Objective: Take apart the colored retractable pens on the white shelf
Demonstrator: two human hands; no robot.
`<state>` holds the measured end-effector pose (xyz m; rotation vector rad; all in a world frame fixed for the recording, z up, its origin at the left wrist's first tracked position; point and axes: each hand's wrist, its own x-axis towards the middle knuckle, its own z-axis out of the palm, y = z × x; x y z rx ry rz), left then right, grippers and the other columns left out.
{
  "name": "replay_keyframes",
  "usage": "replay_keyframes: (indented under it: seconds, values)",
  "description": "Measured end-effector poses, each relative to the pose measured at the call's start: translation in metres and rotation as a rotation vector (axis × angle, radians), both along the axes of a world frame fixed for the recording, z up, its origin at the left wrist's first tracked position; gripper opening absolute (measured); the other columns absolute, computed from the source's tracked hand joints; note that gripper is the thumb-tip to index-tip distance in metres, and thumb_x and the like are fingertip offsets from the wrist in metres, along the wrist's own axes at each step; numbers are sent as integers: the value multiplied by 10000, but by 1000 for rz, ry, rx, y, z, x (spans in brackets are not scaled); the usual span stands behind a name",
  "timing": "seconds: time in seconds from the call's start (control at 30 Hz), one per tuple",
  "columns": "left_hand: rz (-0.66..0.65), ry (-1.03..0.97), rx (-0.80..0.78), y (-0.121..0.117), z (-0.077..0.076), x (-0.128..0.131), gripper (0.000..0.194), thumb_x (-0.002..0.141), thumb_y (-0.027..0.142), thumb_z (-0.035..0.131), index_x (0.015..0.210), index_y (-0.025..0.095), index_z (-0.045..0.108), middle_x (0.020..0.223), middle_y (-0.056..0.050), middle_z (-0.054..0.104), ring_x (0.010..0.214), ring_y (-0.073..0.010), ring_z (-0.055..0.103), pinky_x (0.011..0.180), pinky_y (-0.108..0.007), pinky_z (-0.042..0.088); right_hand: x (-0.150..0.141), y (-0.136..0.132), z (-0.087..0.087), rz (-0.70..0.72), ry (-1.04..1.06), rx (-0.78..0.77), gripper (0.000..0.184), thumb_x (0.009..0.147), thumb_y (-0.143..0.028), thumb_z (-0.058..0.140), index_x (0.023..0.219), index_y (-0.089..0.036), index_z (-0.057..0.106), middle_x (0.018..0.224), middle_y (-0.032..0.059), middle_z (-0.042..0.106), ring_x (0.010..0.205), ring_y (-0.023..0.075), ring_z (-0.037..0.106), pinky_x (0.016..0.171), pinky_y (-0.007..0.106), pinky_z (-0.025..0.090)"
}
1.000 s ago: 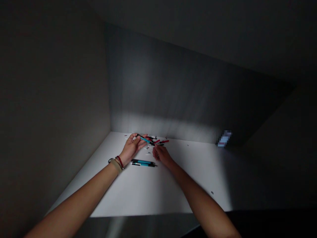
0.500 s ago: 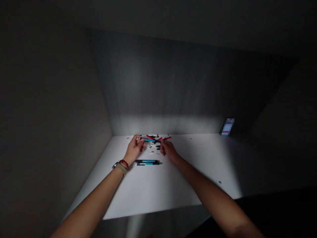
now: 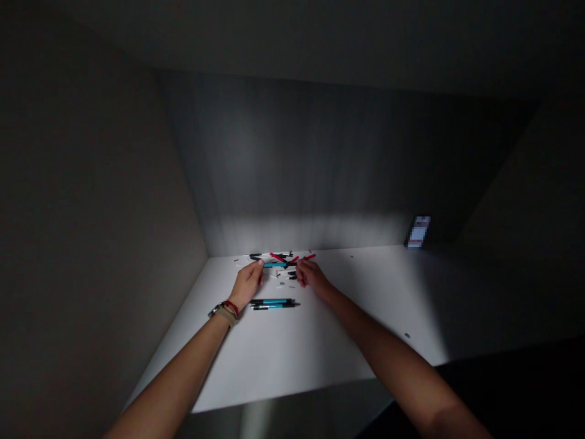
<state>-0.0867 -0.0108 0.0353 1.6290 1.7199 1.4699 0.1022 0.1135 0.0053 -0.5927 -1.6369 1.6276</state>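
Between my two hands a blue and black pen (image 3: 275,264) is held level above the table. My left hand (image 3: 249,281), with a watch and bracelets at the wrist, is closed on the pen's left end. At the other end, my right hand (image 3: 311,275) pinches the black part; its fingertips are partly hidden. Two more blue and black pens (image 3: 273,306) lie side by side on the table nearer me. Behind the held pen is a loose pile of pen parts, with red pieces (image 3: 276,258), black pieces (image 3: 292,275) and white ones.
The white table (image 3: 256,366) meets a grey panel (image 3: 292,152) at its back edge. A phone with a lit, blurred screen (image 3: 418,232) leans at the back right. One small dark round piece (image 3: 407,335) lies near the front right. A wall (image 3: 114,213) rises on the left.
My left fingers have closed together on the pen's left end, where they were more spread before. The pen now lies straighter between both hands. The view has shifted slightly.
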Motion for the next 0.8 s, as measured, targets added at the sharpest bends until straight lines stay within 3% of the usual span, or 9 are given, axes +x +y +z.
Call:
replay_keyframes:
  seconds: [0.2, 0.37, 0.5, 0.67, 0.8]
  values:
    - [-5, -137, -13, 4, -1, -3, 524, 941, 558, 380, 592, 182, 486, 500, 22, 491, 459, -112, 428, 506, -230, 357, 0, -3, -4, 46, -45, 23, 469, 771, -641, 573, 655, -201, 458, 490, -65, 489, 337, 80, 427, 327, 195, 304]
    - [-24, -100, -13, 5, -2, -4, 546, 946, 551, 376, 575, 175, 515, 473, 26, 454, 456, -110, 416, 498, -227, 343, 2, -3, -5, -36, -139, 156, 581, 868, -683, 409, 540, -204, 408, 396, -52, 419, 318, 74, 395, 352, 202, 290]
    - [-14, -125, -8, 9, -8, -6, 565, 940, 577, 377, 568, 175, 520, 471, 21, 464, 446, -109, 415, 492, -233, 336, 3, -2, -1, -71, -179, 231, 570, 868, -669, 422, 540, -202, 419, 392, -46, 437, 331, 69, 391, 386, 204, 316]
    - [-17, -216, 1, 14, -14, -10, 545, 932, 587, 395, 586, 179, 501, 488, 16, 500, 426, -105, 411, 481, -241, 326, 0, -1, -1, -50, -139, 85, 489, 814, -669, 512, 680, -199, 492, 499, -44, 536, 373, 85, 446, 358, 193, 327]
    - [-45, -239, -5, 14, -16, -10, 527, 931, 588, 404, 611, 180, 498, 511, 14, 527, 424, -104, 422, 479, -241, 329, 0, 0, -2, -63, -166, 65, 591, 852, -696, 408, 556, -189, 480, 410, -29, 471, 321, 76, 394, 340, 200, 291]
